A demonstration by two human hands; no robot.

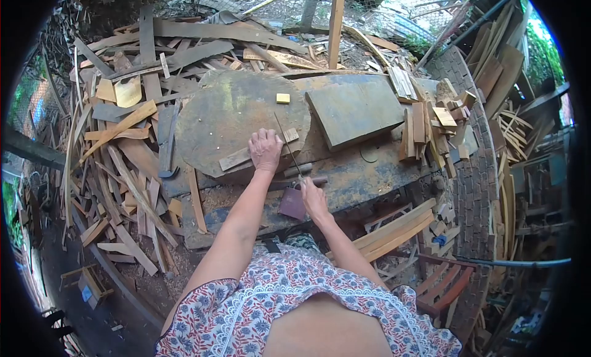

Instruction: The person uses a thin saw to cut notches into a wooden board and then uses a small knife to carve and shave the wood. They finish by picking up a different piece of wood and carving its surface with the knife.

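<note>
Wood strip (257, 151), a short flat offcut, lies slantwise on the round wooden block (215, 120), near the block's five o'clock edge, and the left hand (266, 149) presses down on it with fingers spread flat, palm over its right half. At about five o'clock from that hand, the right hand (314, 198) is curled shut around the handle of a long thin blade (287, 146), whose narrow edge runs up toward eleven o'clock and meets the strip just beside the left fingers; whether the edge has bitten into the wood I cannot tell. To do this cut well, I judge the pressing hand should stay flat and firm with its fingertips kept clear of the blade's line, the strip's end resting fully on the block so it cannot tip, and the blade held straight along the grain. A small yellow block (282, 98) sits on the round block at twelve o'clock from the strip, well apart. A grey slab (354, 108) lies at two o'clock, stacked offcuts (431, 126) stand at three o'clock, and a scrap heap (123, 135) spreads out at nine o'clock
</note>
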